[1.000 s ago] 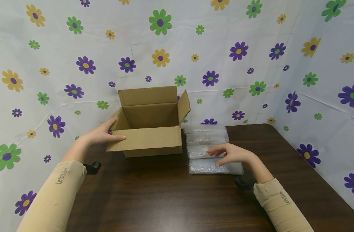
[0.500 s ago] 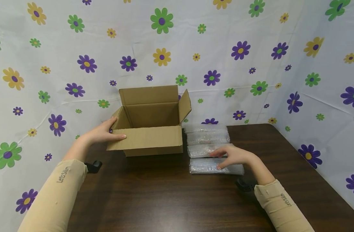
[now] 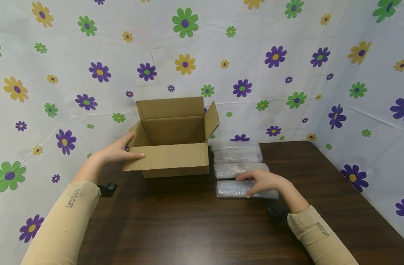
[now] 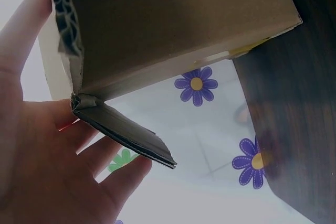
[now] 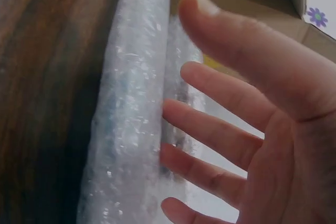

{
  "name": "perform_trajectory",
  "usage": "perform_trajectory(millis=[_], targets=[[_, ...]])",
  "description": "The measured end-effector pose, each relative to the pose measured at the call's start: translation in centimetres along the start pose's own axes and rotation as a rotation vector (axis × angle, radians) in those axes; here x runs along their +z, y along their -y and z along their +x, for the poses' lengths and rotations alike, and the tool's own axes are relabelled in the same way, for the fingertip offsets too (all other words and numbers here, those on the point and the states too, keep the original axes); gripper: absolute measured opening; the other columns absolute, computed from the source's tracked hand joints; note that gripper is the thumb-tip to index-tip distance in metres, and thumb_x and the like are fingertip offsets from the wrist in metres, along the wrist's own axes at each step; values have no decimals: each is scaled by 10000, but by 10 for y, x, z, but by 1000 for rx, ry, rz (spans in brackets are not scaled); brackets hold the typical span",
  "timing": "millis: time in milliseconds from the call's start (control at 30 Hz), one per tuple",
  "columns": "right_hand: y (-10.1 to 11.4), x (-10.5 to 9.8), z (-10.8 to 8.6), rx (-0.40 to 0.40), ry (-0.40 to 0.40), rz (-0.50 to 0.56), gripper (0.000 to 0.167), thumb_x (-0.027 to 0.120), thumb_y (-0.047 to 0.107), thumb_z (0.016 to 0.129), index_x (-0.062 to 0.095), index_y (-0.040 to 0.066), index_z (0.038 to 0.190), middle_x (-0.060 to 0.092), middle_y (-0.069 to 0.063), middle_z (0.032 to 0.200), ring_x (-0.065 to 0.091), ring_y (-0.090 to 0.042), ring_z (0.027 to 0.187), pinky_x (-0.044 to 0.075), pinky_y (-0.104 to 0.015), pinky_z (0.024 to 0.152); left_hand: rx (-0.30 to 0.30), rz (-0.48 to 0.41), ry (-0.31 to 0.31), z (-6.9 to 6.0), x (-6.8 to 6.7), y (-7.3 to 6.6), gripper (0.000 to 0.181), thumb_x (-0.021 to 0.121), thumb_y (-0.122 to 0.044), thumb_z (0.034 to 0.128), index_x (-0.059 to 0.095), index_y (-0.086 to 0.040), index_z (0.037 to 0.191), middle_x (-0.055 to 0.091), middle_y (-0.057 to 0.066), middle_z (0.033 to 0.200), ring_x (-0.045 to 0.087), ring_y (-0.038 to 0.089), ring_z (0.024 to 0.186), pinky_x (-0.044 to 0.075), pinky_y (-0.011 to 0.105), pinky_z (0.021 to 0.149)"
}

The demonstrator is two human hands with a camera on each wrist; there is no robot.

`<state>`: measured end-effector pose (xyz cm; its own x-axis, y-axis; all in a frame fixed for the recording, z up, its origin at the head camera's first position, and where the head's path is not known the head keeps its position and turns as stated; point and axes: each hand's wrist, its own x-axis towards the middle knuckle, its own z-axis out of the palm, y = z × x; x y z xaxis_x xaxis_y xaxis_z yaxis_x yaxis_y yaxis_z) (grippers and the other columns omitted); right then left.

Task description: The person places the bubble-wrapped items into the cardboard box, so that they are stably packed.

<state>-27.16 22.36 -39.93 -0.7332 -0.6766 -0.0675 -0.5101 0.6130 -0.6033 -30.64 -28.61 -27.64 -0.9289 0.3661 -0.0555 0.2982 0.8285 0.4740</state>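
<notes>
At the back of the table stands an open cardboard box (image 3: 175,156) with its flaps spread. My left hand (image 3: 117,150) grips its left front corner, thumb on the front flap (image 3: 175,155); in the left wrist view the fingers (image 4: 84,135) lie behind the side flap (image 4: 126,135). Right of the box, several bubble-wrapped packets lie in a row. Over the nearest bubble-wrapped packet (image 3: 228,188) is my right hand (image 3: 263,181), fingers and thumb apart. From the right wrist, the fingers (image 5: 215,129) are along one side of the bubble wrap (image 5: 131,103), not closed round it.
The dark wooden table (image 3: 188,224) spreads out in front of the box and packets. Behind it hangs a white cloth (image 3: 195,44) with a flower print, close to the box's back flap. Another flowered cloth wall (image 3: 381,121) borders the right side.
My right hand has lowered slightly toward the nearest packet, its fingers shifting over the gap behind it. The left hand stays on the box. The head view has shifted a little.
</notes>
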Motion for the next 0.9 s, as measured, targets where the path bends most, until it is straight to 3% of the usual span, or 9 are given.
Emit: perform_trajectory(millis=[233,533,900], targets=[[2,6,5,15,6,-65,571,832,214,745,649,107,1275,566,-130,1344,475,-346,1272,418,-512,1006,6,-6,-3,-2,0,0,1073,683,-462,872,26,102,1505,3,350,1544,31,509,1410,101,645,1104],[0,13,3,-51,-44,-177,568,850,204,709,676,101,1241,588,-141,1316,502,-355,1239,402,-549,1002,8,1,-13,0,-2,0,1087,693,-477,861,36,97,1508,17,339,1550,34,497,1416,103,642,1107],[-4,21,-3,-42,-50,-164,638,847,150,713,627,127,1312,523,-170,1373,457,-385,1271,374,-575,1013,3,4,4,2,-1,0,1079,689,-473,867,37,101,1506,12,344,1548,32,499,1415,104,632,1112]])
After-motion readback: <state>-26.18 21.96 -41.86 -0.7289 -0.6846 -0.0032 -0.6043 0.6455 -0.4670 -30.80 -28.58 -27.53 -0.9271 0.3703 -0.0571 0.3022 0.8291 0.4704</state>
